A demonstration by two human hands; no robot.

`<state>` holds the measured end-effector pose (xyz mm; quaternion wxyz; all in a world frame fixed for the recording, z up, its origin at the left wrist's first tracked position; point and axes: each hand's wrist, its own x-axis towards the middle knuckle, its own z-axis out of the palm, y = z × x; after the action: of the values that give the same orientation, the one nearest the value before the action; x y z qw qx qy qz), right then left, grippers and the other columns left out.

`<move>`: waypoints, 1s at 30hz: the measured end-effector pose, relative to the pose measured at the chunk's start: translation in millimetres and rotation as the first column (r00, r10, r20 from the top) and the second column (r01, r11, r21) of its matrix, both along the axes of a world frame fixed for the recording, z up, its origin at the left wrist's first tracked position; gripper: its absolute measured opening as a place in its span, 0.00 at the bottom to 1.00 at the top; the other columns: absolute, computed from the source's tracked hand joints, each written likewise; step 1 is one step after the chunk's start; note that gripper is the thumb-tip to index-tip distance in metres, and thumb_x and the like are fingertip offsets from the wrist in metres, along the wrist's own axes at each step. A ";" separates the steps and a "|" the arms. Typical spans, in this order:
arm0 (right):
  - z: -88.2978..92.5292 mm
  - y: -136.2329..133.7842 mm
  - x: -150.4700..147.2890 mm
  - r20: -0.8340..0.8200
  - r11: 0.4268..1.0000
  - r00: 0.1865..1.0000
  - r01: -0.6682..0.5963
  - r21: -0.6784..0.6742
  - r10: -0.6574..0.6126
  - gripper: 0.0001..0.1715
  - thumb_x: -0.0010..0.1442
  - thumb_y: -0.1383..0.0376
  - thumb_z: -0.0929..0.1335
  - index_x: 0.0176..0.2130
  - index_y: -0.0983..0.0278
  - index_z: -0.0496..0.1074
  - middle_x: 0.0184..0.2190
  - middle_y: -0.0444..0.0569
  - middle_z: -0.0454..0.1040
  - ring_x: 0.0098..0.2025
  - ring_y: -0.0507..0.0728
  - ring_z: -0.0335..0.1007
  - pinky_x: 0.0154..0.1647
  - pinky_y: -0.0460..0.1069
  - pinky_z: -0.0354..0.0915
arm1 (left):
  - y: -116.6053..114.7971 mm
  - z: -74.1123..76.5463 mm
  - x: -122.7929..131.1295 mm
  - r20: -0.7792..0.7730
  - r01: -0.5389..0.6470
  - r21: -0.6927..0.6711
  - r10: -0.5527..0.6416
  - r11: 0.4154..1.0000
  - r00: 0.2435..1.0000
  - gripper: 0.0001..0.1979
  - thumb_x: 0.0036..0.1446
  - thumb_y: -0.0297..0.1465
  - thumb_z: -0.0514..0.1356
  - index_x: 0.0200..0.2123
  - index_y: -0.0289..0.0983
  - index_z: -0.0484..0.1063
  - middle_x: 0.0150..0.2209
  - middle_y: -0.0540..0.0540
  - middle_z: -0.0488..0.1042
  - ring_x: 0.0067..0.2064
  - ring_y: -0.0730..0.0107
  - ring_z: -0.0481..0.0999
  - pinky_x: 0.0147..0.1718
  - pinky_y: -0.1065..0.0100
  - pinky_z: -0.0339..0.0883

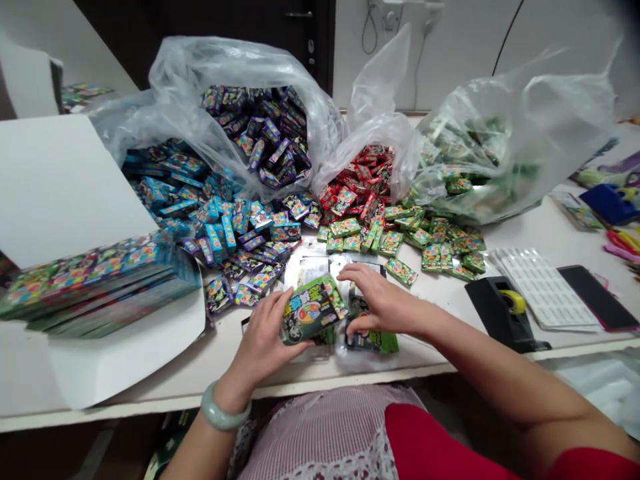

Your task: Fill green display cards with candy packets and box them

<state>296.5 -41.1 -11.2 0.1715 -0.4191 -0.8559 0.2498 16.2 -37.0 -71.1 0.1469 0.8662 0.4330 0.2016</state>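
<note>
left hand (264, 337) pinches the green packet (311, 312), right hand (383, 300) curves half-open beside it, apparently holding nothing; a slack pinch could send that tilted packet sliding!

1) L hand (265, 333): palm hidden from cam, fingertips cover edge of upper grn/blk pack (307, 312)
2) R hand (377, 297): hides part of lower grn/blk pack (377, 343), can't tell if thumb touches it
3) Far-R plastic bag (565, 120): contents blurry thru film
4) Printed card stack (110, 273): cut off by L edge
5) Label sheets (545, 287): print too small to read
6) Red sleeve (595, 463): cut off, bottom R
7) Blue obj (610, 202): blurred, can't ID
</note>
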 end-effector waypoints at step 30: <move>-26.5 190.9 -0.7 0.143 0.788 0.784 0.559 0.258 -0.604 0.38 0.53 0.60 0.73 0.59 0.67 0.61 0.64 0.63 0.55 0.63 0.70 0.49 0.61 0.65 0.50 | 7.1 -11.0 -13.9 0.104 -0.203 -0.005 0.203 0.979 0.974 0.46 0.48 0.44 0.66 0.65 0.44 0.47 0.57 0.37 0.63 0.59 0.45 0.64 0.55 0.43 0.63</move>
<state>295.7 149.8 -37.7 0.1869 -0.6686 -0.7181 0.0489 2.3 -29.8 -82.1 0.1454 0.8061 0.5104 0.2618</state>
